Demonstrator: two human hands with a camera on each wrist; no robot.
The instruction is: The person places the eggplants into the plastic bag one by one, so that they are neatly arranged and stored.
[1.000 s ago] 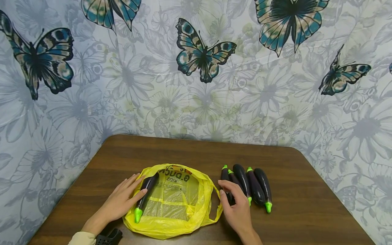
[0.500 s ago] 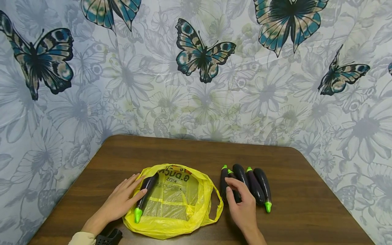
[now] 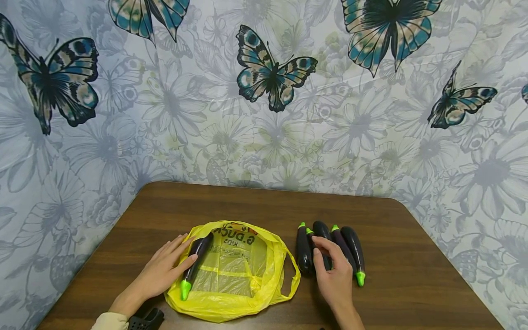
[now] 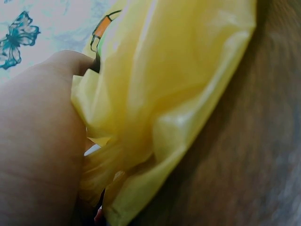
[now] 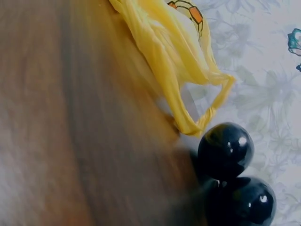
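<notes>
A yellow plastic bag lies on the table with its mouth spread wide. Inside, along its left side, is a dark eggplant with a bright green end. My left hand rests on the bag's left rim, fingers extended and thumb over the eggplant; in the left wrist view the yellow bag hides most of its fingers. My right hand is over a row of several eggplants, its thumb and index finger apart beside the second from the left. In the right wrist view, two rounded eggplant ends show, without the hand.
The bag's loop handle reaches toward the leftmost eggplant of the row. A brown wooden table bears everything, with a butterfly-patterned wall cloth behind it. A black strap sits at the left wrist.
My right hand has moved to the right, from beside the bag handle to over the eggplant row, uncovering the leftmost eggplant. The left hand and the bag have stayed in place.
</notes>
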